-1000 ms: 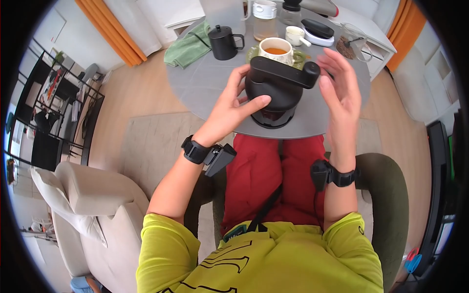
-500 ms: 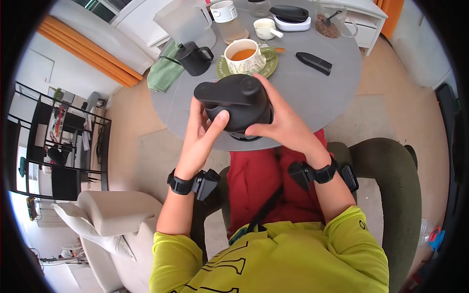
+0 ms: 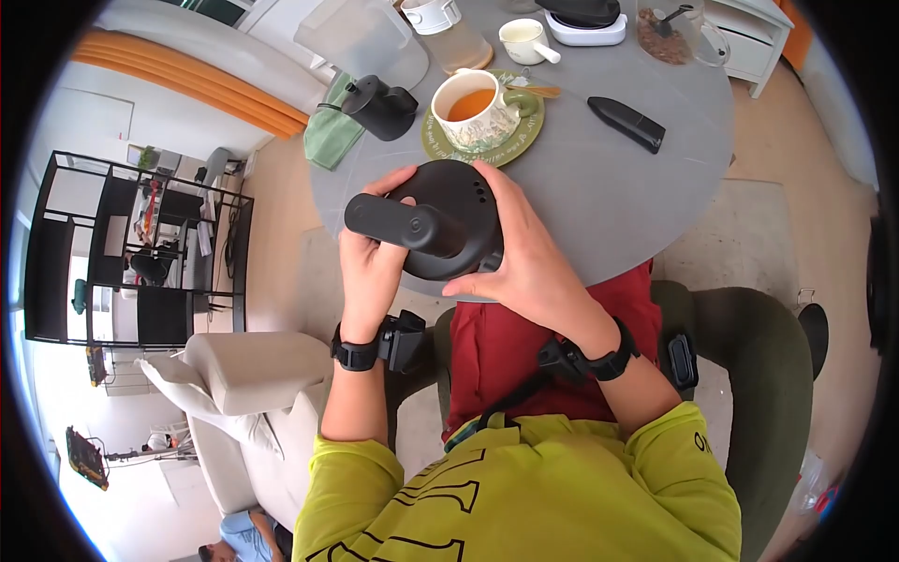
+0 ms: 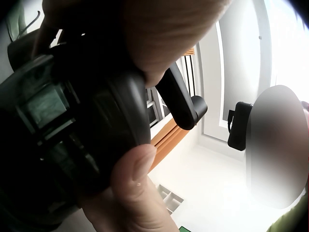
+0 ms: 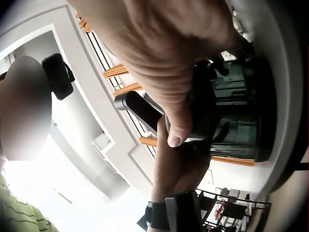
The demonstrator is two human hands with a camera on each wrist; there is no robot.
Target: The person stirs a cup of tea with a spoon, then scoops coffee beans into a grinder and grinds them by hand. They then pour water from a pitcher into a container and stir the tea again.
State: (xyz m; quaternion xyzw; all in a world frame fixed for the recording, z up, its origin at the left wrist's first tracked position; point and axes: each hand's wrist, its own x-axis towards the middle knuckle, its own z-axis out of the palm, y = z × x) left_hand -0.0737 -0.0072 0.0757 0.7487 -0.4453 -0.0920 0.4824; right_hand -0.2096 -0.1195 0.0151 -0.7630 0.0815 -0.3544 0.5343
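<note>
A black hand-crank coffee grinder (image 3: 459,192) is held between both hands over the near edge of the round grey table (image 3: 637,229). Its crank arm (image 3: 379,215) reaches out over the top toward the left. My left hand (image 3: 368,276) grips the left side, its fingers partly hidden under the arm. Around the right side curls my right hand (image 3: 534,244), its thumb at the near rim. The right wrist view shows a dark see-through lower body (image 5: 234,125). Just beyond the grinder stands a patterned cup (image 3: 473,112) of amber liquid on a green saucer (image 3: 524,140).
A black pot (image 3: 379,108) and green cloth (image 3: 332,136) lie at the left. Farther back are a clear pitcher (image 3: 361,47), a small white cup (image 3: 524,42), a white scale (image 3: 590,36) and a glass jug (image 3: 665,37). A slim black object (image 3: 627,124) lies to the right.
My right hand, apart from the grinder at first, has come in and taken hold of its right side. The grinder has turned, so the crank arm now points left.
</note>
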